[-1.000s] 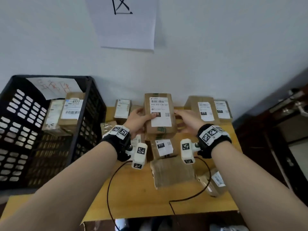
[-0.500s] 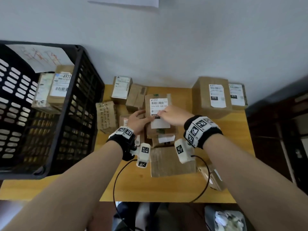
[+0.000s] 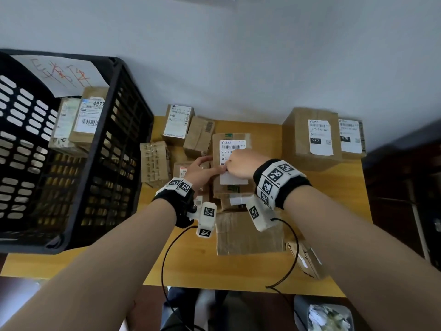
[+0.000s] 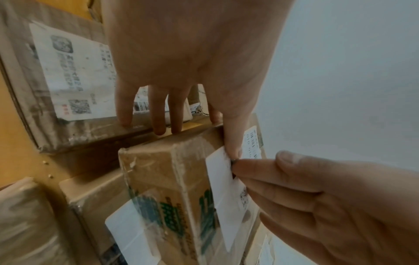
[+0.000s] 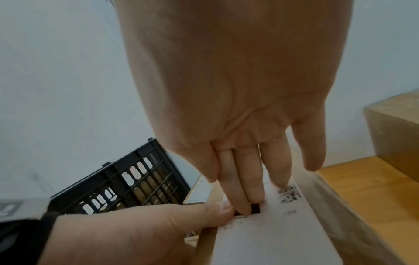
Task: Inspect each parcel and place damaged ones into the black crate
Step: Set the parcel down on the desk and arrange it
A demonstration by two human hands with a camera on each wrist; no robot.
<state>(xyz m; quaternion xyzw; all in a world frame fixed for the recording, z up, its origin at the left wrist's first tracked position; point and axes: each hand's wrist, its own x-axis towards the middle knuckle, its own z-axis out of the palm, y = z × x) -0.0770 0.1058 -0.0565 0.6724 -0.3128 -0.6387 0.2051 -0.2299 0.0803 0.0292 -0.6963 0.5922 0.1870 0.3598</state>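
A brown parcel (image 3: pixel 248 139) with a white shipping label lies on top of a pile of parcels in the middle of the wooden table (image 3: pixel 250 127). My left hand (image 3: pixel 200 168) holds its left edge, thumb on the label and fingers down the side (image 4: pixel 156 116). My right hand (image 3: pixel 241 163) rests on top with straight fingers (image 5: pixel 247 188) touching a black mark on the label, right beside the left thumb. The black crate (image 3: pixel 119 130) stands at the table's left. Two labelled parcels (image 3: pixel 88 115) lean inside it against its far wall.
Two larger boxes (image 3: pixel 312 134) stand at the back right against the wall. Smaller parcels (image 3: pixel 155 163) sit between the pile and the crate. A flat cardboard piece (image 3: pixel 248 235) and a small parcel (image 3: pixel 307 259) lie near the front edge. Dark furniture (image 3: pixel 405 187) borders the right.
The parcel, held up in front of the wall a second ago, has come down onto the pile. My right hand moved from its right edge onto the label.
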